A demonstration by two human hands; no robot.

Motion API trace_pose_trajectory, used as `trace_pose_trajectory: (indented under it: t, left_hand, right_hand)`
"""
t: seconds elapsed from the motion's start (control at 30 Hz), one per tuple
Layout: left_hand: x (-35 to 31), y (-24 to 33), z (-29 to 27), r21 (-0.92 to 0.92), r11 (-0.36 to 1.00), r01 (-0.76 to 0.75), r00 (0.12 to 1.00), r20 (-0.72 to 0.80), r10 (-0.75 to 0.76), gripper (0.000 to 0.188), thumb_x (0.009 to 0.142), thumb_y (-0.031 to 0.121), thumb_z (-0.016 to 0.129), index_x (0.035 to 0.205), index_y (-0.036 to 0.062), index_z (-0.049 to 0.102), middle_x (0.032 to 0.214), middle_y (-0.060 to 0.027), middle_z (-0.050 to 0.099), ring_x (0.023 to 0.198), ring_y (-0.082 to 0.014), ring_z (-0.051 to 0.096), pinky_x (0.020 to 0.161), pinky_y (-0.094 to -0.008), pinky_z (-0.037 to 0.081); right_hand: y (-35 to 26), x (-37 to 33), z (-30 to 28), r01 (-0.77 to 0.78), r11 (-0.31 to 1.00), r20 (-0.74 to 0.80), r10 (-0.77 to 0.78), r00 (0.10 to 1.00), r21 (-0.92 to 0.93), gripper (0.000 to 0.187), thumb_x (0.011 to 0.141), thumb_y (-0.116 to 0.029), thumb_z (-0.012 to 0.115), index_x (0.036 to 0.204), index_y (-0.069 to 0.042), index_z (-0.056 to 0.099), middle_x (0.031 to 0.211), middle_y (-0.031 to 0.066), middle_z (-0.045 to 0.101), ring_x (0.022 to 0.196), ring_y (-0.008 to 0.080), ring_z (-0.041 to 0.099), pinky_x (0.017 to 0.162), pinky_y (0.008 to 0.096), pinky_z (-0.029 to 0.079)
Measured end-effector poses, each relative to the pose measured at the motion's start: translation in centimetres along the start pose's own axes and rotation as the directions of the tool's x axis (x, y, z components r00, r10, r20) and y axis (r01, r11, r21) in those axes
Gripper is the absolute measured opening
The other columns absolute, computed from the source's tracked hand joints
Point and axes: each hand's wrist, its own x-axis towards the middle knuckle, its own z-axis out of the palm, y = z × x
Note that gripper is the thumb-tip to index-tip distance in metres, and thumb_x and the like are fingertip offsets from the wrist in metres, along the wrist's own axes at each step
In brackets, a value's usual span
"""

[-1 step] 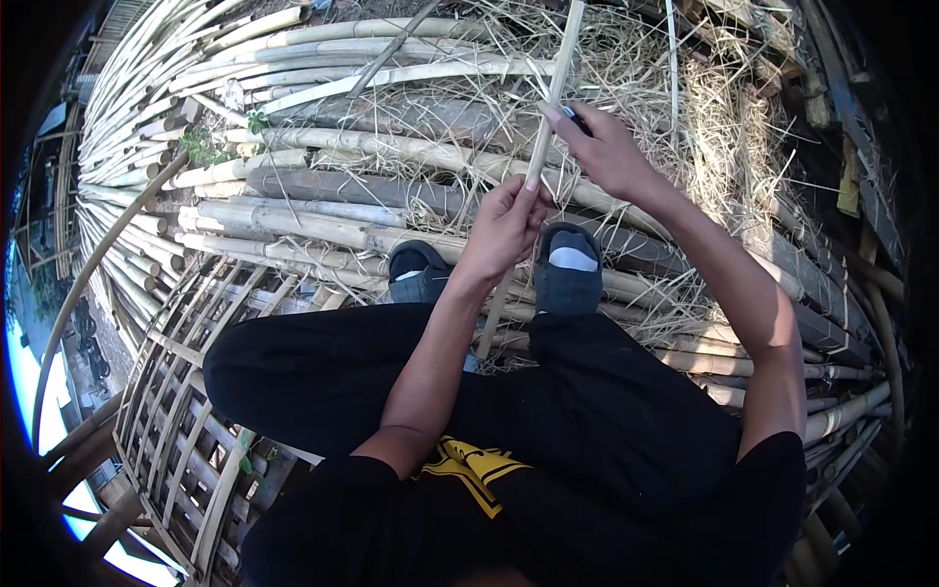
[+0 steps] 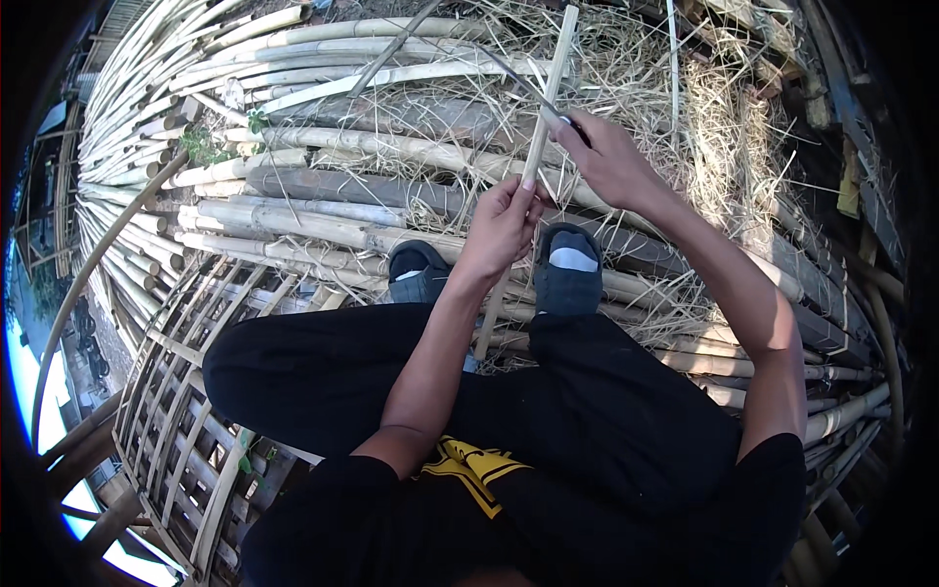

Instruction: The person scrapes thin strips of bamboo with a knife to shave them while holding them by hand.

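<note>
- The left grip [image 2: 502,223] is closed around a split bamboo strip [image 2: 555,73], thumb laid along its upper face.
- The strip runs up and slightly right beyond that grip; its lower length drops from beneath the grip, between the two sandals [image 2: 423,287], toward the lap.
- The right grip [image 2: 614,161], above and to the right of the left one, is clenched on a knife [image 2: 533,90]. The thin blade points up and left from its fingers and crosses the strip; whether the edge bites cannot be told.
- The strip looks light and narrow, so one hand should carry it easily. It is probably stiff over short spans, springy towards its far ends.
- Its faces look smooth and may slide lengthwise under a loose hold; the long edges could be sharp or splintery.
- A good hold would be on the flat faces near the left grip, clear of the blade, thumb kept off the edges.
- Below and left of the left grip lie bamboo poles [image 2: 303,230]; right of the right grip, dry shavings [image 2: 719,157].
</note>
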Motion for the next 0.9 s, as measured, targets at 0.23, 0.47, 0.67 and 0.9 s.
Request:
trace_pose_trajectory:
  t: [0.23, 0.47, 0.67, 0.9]
  left_hand:
    - [0.0, 0.7, -0.2, 0.047, 0.998, -0.036, 0.998, -0.057, 0.038, 0.023, 0.101, 0.022, 0.042, 0.098, 0.0029, 0.054, 0.063, 0.0029, 0.048, 0.039, -0.0006, 0.031, 0.034, -0.0177, 0.022]
    - [-0.1, 0.0, 0.0, 0.033, 0.999, -0.039, 0.997, 0.070, 0.037, 0.019, 0.100, 0.022, 0.046, 0.098, 0.0038, 0.052, 0.069, 0.0004, 0.054, 0.038, 0.0013, 0.030, 0.033, -0.0165, 0.020]
    - [0.5, -0.6, -0.6, -0.075, 0.997, 0.006, 0.999, 0.033, -0.003, 0.018, 0.099, 0.021, 0.046, 0.098, 0.0041, 0.051, 0.069, 0.0003, 0.053, 0.036, 0.0009, 0.029, 0.033, -0.0166, 0.019]
    - [-1.0, 0.5, 0.2, -0.117, 0.993, 0.027, 0.991, 0.133, -0.012, 0.020, 0.100, 0.022, 0.044, 0.101, 0.0036, 0.052, 0.071, -0.0014, 0.054, 0.037, 0.0007, 0.029, 0.033, -0.0159, 0.020]
  right_hand:
    - [2.2, -3.2, 0.5, 0.320, 0.709, 0.203, -0.248, 0.947, -0.628, 0.033, 0.098, -0.034, 0.040, 0.091, -0.003, 0.051, 0.063, 0.0190, 0.054, 0.063, 0.0393, 0.055, 0.060, 0.0480, 0.043]
    - [5.5, -2.4, -0.4, 0.450, 0.634, 0.193, -0.433, 0.881, -0.629, 0.029, 0.095, -0.033, 0.047, 0.087, -0.005, 0.051, 0.056, 0.0182, 0.053, 0.059, 0.0392, 0.057, 0.053, 0.0480, 0.044]
    - [7.2, 0.2, -2.1, 0.379, 0.507, 0.144, -0.443, 0.885, -0.774, 0.037, 0.098, -0.039, 0.039, 0.089, -0.006, 0.053, 0.060, 0.0141, 0.058, 0.057, 0.0336, 0.060, 0.051, 0.0430, 0.046]
    - [7.8, 1.0, -19.3, -0.274, 0.547, -0.492, -0.301, 0.817, -0.791, 0.049, 0.100, -0.041, 0.032, 0.093, 0.001, 0.057, 0.062, 0.0177, 0.059, 0.060, 0.0276, 0.062, 0.057, 0.0395, 0.046]
